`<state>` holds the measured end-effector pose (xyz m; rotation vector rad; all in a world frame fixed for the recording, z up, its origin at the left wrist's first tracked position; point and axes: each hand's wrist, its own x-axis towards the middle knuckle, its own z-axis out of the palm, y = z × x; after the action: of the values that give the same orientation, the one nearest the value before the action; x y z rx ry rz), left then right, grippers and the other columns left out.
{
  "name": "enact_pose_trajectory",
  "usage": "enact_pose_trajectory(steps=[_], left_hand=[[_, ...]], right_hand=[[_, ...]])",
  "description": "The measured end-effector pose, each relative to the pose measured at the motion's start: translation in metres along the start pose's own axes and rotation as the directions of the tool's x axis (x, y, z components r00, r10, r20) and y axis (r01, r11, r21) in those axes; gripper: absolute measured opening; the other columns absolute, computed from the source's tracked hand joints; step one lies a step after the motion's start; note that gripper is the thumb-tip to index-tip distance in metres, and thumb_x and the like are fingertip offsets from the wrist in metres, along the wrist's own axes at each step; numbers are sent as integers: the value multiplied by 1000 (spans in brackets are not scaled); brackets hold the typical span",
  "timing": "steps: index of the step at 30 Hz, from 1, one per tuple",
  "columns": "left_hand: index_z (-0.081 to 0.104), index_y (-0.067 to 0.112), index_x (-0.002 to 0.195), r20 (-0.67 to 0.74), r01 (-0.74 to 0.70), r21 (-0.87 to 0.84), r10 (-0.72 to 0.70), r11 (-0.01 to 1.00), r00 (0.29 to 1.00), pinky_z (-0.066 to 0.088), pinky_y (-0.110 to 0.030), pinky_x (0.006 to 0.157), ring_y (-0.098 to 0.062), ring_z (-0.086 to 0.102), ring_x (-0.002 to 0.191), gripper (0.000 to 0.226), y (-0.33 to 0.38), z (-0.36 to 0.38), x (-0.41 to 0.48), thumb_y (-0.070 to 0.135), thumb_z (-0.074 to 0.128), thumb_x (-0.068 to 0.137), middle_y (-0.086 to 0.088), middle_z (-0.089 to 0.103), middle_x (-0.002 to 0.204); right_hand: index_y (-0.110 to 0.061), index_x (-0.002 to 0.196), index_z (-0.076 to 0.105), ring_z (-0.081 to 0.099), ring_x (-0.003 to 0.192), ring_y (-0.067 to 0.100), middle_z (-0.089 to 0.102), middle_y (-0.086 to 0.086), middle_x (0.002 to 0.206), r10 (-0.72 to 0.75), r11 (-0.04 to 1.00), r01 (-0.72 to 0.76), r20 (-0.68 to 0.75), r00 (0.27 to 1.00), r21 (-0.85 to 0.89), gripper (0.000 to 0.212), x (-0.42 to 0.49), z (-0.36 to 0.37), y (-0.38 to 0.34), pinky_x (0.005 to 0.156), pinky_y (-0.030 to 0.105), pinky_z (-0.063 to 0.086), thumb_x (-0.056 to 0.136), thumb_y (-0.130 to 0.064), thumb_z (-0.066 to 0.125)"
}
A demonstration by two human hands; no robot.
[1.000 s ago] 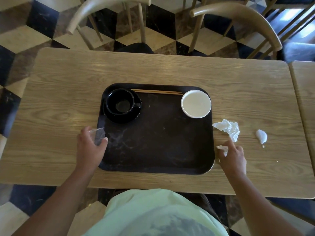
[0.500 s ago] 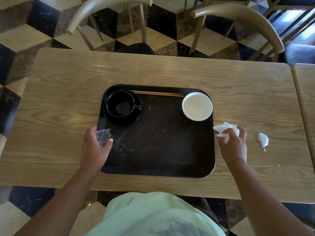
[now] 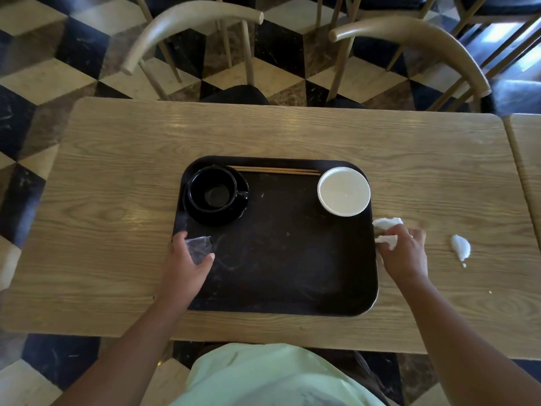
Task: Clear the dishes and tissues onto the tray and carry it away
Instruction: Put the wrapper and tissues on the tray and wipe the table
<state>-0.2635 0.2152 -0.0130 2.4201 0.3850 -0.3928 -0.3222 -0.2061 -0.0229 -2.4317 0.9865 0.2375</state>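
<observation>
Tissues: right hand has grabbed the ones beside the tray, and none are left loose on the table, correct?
Not quite. The right hand does hold tissues at the tray edge, but the head view shows one more tissue loose on the table, to the hand's right.

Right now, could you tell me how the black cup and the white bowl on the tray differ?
The black cup is glossy and dark, while the white bowl is pale and matte. The cup has a handle and sits on a black saucer; the bowl has no handle and rests straight on the tray. The cup stands at the tray's far left corner, the bowl at its far right. Both stand upright, round and look empty.
</observation>
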Motion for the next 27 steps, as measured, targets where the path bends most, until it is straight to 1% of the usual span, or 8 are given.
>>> enact_pose_trajectory(steps=[3, 7, 12, 16, 19, 21, 25, 27], left_hand=[[30, 16, 146, 2, -19, 45, 19, 999, 1000, 55, -38, 83, -25, 60, 108, 79, -1, 2, 1, 33, 76, 83, -11, 51, 133], [30, 12, 147, -25, -42, 107, 45, 993, 999, 54, -37, 83, -29, 58, 113, 79, 1, 3, 3, 32, 75, 84, -15, 50, 136], [29, 8, 148, -46, -50, 212, 61, 976, 997, 50, -41, 92, -34, 51, 123, 83, 1, 7, 5, 34, 75, 83, -19, 49, 139], [28, 5, 148, -52, -47, 245, 61, 968, 997, 49, -46, 96, -37, 47, 124, 86, 3, 12, 2, 30, 77, 82, -22, 48, 137], [28, 4, 149, -49, -54, 276, 70, 960, 996, 49, -48, 96, -37, 47, 122, 89, 2, 15, 1, 28, 79, 79, -23, 48, 135], [27, 4, 150, -40, -71, 304, 87, 950, 995, 50, -48, 96, -37, 48, 121, 92, 0, 15, 1, 29, 80, 78, -23, 48, 134], [24, 6, 151, -31, -98, 349, 116, 932, 993, 51, -47, 92, -37, 49, 118, 95, -2, 15, -1, 32, 79, 78, -22, 47, 132], [23, 5, 152, -31, -95, 347, 113, 933, 993, 50, -48, 92, -38, 49, 118, 97, -1, 16, -2, 32, 80, 78, -23, 47, 132]], right_hand=[[-19, 101, 59, 61, 82, 36, 43, 12, 129, -60, 996, 63, -51, 997, 61, 17, -14, 1, -8, 73, 37, 47, 86, -13, 64], [-19, 105, 60, 60, 85, 35, 42, 9, 133, -172, 981, 178, -82, 982, 79, 22, -43, 11, -24, 67, 38, 49, 85, -11, 65], [-17, 108, 58, 63, 85, 38, 39, 8, 139, -244, 970, 243, 20, 970, 24, 22, -59, 31, -40, 61, 40, 53, 88, -12, 66], [-17, 112, 59, 65, 91, 40, 34, 4, 148, -273, 959, 277, 77, 959, -50, 23, -53, 41, -46, 67, 48, 58, 89, -13, 62], [-21, 110, 58, 65, 102, 39, 25, 4, 158, -263, 956, 274, 109, 959, -102, 22, -52, 44, -46, 70, 45, 58, 90, -14, 62], [-23, 109, 58, 66, 98, 38, 20, 4, 162, -269, 955, 277, 91, 959, -105, 23, -55, 45, -43, 65, 40, 56, 90, -13, 63], [-24, 121, 55, 68, 81, 33, 13, 4, 165, -331, 940, 331, 20, 944, -83, 42, -71, 49, -30, 48, 29, 47, 85, -8, 70], [-27, 131, 48, 69, 86, 32, 11, 6, 164, -327, 944, 326, 0, 945, -56, 57, -81, 52, -24, 47, 31, 53, 83, -7, 73]])
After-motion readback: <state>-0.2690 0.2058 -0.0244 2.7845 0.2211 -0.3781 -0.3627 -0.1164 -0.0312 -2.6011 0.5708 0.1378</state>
